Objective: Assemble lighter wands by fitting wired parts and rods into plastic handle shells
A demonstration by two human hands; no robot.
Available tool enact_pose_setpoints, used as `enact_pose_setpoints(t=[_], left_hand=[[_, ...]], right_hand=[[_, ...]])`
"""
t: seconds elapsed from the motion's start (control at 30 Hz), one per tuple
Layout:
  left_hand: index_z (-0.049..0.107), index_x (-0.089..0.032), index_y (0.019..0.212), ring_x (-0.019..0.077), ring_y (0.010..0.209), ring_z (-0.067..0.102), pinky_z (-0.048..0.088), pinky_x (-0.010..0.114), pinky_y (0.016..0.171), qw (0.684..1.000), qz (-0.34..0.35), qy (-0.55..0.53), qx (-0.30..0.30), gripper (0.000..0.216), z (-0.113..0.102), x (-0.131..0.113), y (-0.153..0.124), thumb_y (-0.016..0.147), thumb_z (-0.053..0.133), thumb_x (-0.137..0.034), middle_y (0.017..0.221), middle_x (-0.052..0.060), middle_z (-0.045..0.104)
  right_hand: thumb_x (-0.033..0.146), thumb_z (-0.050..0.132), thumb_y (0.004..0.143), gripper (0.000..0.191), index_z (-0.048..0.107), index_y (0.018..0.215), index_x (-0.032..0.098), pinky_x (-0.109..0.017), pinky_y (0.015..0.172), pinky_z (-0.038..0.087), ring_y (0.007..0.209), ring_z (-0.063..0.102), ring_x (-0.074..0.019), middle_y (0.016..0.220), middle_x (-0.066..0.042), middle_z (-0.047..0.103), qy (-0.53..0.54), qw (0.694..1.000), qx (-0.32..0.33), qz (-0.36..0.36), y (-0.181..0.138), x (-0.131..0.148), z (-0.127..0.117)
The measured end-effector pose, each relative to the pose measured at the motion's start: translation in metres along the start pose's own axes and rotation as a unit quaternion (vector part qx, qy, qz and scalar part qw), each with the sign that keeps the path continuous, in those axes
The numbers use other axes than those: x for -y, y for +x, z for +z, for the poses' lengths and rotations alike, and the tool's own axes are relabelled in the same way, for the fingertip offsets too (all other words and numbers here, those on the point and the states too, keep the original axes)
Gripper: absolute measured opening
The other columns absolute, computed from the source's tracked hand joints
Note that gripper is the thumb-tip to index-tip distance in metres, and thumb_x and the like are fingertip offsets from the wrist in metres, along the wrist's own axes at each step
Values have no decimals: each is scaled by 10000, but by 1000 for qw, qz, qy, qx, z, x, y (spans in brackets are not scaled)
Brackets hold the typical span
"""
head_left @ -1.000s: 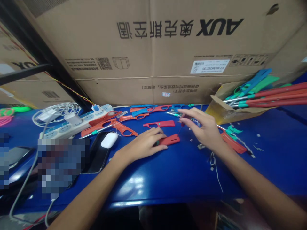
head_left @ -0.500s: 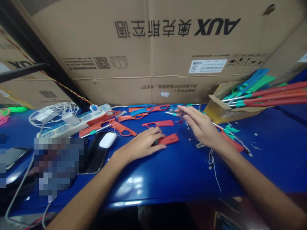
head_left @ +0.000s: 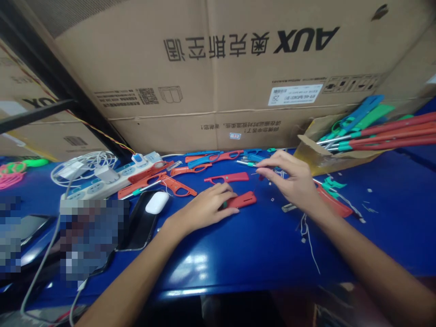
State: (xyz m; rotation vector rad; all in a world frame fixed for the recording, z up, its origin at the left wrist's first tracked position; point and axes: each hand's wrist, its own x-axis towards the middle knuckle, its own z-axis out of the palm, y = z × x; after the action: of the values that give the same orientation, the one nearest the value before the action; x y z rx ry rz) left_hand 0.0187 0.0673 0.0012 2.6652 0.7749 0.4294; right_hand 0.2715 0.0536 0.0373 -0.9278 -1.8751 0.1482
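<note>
My left hand [head_left: 213, 204] is closed around a red lighter body [head_left: 246, 199] lying on the blue table; its slotted end sticks out to the right of the fingers. To the right and a little higher, my right hand [head_left: 289, 175] pinches with thumb and forefinger. A small dark reddish piece shows just under the fingertips, too small to name. A pink-red lighter handle half [head_left: 235, 177] lies behind my left hand. Beside my right forearm is a red lighter handle [head_left: 335, 202] with green parts and a white wire.
Red, orange and blue lighter shells [head_left: 184, 185] lie toward the back. A cardboard box [head_left: 327, 159] of long lighters stands back right. At left are a power strip [head_left: 116, 184], a phone [head_left: 136, 231] and a white earbud case [head_left: 157, 202]. A large carton [head_left: 190, 100] walls the back.
My right hand's fingers have bent into a tighter pinch, slightly lower. My left hand stays on the red lighter body. The whole view has shifted slightly.
</note>
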Motion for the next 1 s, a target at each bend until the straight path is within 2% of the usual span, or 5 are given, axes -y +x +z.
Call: enact_pose_setpoints(t=[0.17,0.5,0.67,0.87,1.0], left_hand=[[629,-195,1218,236,1128,585,497,408,996,1000,1,-7,-6,357,0,1,-1,998,528,-457,1176,84,608],[623,-182,1222,234,1125,585,496,394,990,1000,-2,0,0,370,1,1,-1,999,525,-460,1191,87,605],[627,-181,1215,232,1121,584,496,382,985,1000,-4,2,3,366,-1,0,0,996,532,-457,1199,84,605],[626,-175,1209,229,1126,582,492,376,993,1000,-2,3,5,371,-1,0,-1,999,523,-463,1196,85,603],[627,-178,1206,231,1135,581,494,380,993,1000,-5,5,4,366,-1,-1,-1,997,529,-461,1188,80,606]], right_hand=[[241,452,1028,356,613,1341,297,-396,887,548,1022,666,-202,1154,-61,698,29,997,77,1,1,0,-1],[199,464,1022,379,622,1342,329,-401,954,515,1079,649,-194,1215,-46,681,40,995,88,-2,3,0,-4],[250,652,933,247,732,1153,330,-370,813,547,846,660,-185,901,-13,689,32,999,41,-4,3,0,-4],[196,455,1025,405,583,1386,329,-387,947,519,1071,654,-190,1166,-42,700,46,992,114,-3,3,0,-7],[244,627,950,268,710,1201,285,-341,818,540,857,665,-176,930,-22,701,33,997,65,0,3,0,-5]])
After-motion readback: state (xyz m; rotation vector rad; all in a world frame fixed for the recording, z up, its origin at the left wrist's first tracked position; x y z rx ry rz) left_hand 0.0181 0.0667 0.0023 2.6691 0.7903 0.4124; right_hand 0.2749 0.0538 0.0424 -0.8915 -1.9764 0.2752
